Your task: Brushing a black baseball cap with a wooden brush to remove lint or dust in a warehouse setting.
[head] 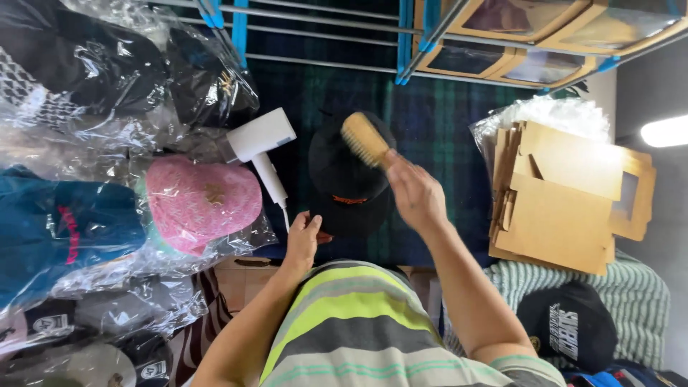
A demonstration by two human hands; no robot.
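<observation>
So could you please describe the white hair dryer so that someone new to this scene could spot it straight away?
Start at the dark green plaid cloth in the middle. On its left edge, between the pink cap in plastic wrap and the black cap being brushed, lies the hair dryer. It is the only plain white, hard, T-shaped thing among soft caps and bags.

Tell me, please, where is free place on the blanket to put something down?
Bare plaid blanket lies between the black cap and the flat cardboard boxes, behind the right hand holding the wooden brush. The left side is crowded: white hair dryer, pink cap and other bagged caps. The left hand grips the black cap's edge.
</observation>
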